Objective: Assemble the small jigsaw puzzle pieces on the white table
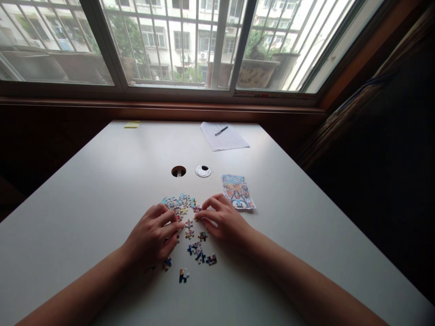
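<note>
Small jigsaw puzzle pieces [183, 198] lie in a loose pile on the white table, light blue at the far side and multicoloured nearer. My left hand [152, 232] rests at the pile's left side, fingers bent and apart, its index fingertip beside a puzzle piece [189, 223]. My right hand [224, 218] comes in from the other side, its fingertips pinched at a colourful puzzle piece [197, 217] on the pile's right edge. Closer to me are a few dark joined pieces [197, 251] and a single piece [184, 275]. My left palm hides some pieces.
A picture sheet [238, 192] reading "Bluey" lies beyond my right hand. Past the pile are a round cable hole [178, 171] and its cover [203, 170]. Papers [226, 138] with a pen [221, 131] and a yellow sticky note [132, 124] lie by the window.
</note>
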`<state>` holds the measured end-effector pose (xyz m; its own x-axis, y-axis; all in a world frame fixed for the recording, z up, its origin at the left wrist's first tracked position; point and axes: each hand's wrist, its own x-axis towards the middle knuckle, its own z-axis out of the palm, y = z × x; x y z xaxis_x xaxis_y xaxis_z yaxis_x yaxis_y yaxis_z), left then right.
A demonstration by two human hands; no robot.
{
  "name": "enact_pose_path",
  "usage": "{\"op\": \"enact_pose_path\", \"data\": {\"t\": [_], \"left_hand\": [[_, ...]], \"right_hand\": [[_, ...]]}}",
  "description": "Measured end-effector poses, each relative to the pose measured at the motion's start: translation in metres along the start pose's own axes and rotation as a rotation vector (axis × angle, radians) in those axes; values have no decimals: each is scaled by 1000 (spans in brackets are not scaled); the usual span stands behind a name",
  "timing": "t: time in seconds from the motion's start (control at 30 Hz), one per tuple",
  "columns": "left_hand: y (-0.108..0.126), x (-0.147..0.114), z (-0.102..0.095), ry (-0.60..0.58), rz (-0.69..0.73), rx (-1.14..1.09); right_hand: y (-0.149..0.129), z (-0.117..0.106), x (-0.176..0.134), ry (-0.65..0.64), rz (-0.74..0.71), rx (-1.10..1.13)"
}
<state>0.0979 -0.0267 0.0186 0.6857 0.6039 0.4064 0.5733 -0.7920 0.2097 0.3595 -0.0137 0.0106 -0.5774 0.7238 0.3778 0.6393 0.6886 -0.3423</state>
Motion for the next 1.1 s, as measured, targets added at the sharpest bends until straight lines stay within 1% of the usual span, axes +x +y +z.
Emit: {"op": "enact_pose_path", "data": {"t": [0.67,1.1], "left_hand": [[-1,0,0,-19,0,-17],[-1,-1,1,-10,0,-17]], "right_hand": [[0,0,-1,0,-3,17],[2,1,-1,6,9,29]]}}
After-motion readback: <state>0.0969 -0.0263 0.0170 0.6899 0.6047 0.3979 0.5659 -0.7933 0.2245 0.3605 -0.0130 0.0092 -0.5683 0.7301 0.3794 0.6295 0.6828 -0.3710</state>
